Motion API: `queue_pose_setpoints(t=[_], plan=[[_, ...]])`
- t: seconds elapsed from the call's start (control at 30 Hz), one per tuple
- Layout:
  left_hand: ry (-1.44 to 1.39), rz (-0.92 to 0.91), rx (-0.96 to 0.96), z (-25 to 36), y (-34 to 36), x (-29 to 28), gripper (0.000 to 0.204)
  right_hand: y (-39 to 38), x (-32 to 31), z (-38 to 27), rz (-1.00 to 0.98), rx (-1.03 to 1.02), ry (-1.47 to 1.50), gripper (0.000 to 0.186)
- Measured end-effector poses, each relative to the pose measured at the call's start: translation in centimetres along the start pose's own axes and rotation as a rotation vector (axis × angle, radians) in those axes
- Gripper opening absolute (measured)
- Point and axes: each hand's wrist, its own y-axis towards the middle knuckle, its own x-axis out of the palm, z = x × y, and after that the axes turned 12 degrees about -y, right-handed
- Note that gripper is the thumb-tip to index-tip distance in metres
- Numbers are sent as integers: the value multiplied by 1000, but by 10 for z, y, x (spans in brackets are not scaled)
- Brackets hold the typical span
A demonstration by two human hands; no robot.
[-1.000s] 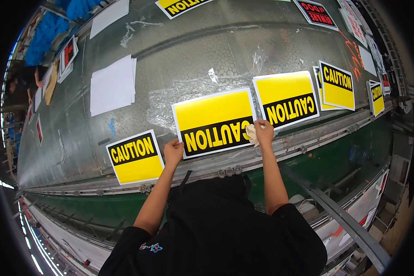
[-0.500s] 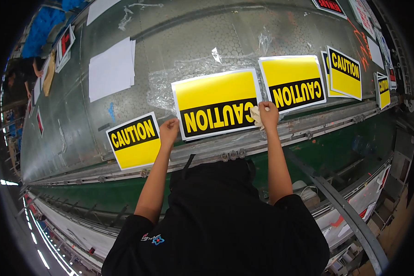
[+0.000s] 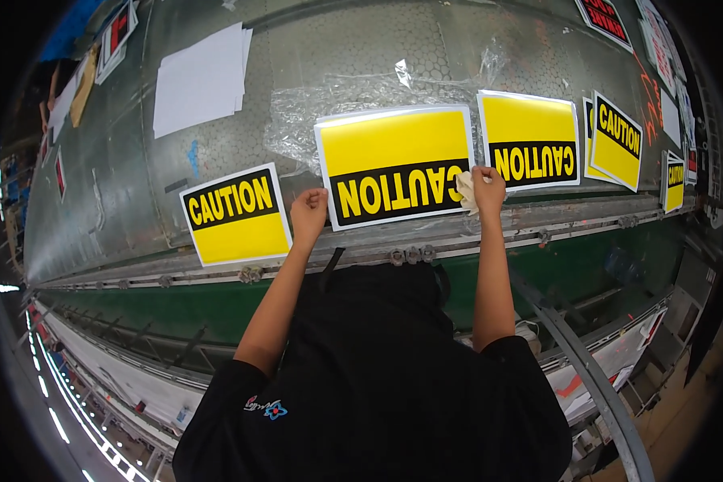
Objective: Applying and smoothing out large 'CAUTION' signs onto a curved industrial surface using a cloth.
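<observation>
Here at the clock's centre, the large yellow-and-black rectangular sign with a white border (image 3: 394,141) lies flat on the grey metal tabletop (image 3: 337,52), its lower edge close to the rim at 6 o'clock. The left hand (image 3: 308,214) is at its 8 o'clock corner, fingers drawn narrow; whether they pinch the edge, I can't tell. At 4 o'clock the right hand (image 3: 488,190) has its fingers closed on a crumpled cream wad (image 3: 465,193) against the black band.

The danger? A hard push on that wad could skew the sign or scuff its print, and the crinkled clear plastic film (image 3: 296,124) behind could snag or slide under it.

Tight at 3 o'clock: only a sliver separates the neighbouring yellow-and-black sign (image 3: 530,120). A wider gap, partly filled by the left hand, runs toward the smaller yellow-and-black sign (image 3: 241,239) at 8. The broadest stretch of metal shows at 12, beyond the film.
</observation>
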Motion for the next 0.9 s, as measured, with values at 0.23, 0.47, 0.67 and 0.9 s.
queue_pose_setpoints(t=[0.23,0.47,0.67,0.9], plan=[[74,40,78,11,-4,6,22,-1,-1,-3,-21,17,-25,29],[203,35,148,30,-12,6,24,-42,6,-39,155,-72,181,30],[243,-4,199,23,1,6,33,-69,48,-46,100,-541,-207,36],[242,-123,57,18,9,2,39,-123,113,-99,-360,-1088,-36,46]])
